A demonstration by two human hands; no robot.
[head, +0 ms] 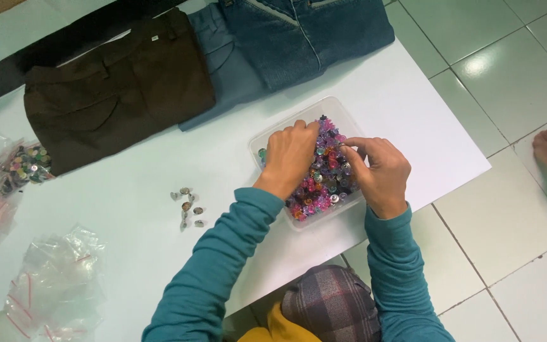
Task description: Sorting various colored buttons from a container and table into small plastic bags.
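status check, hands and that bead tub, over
Left hand and right hand both in clear tub, picking among coloured beads. Small loose pieces beside it, nothing blocking.

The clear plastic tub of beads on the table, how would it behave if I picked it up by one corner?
The tub looks thin-walled, so it would probably flex. It is heaped with small round beads, so it is likely heavy for its size, and tilting could spill them; they would probably roll. Both the left hand and right hand are in it.
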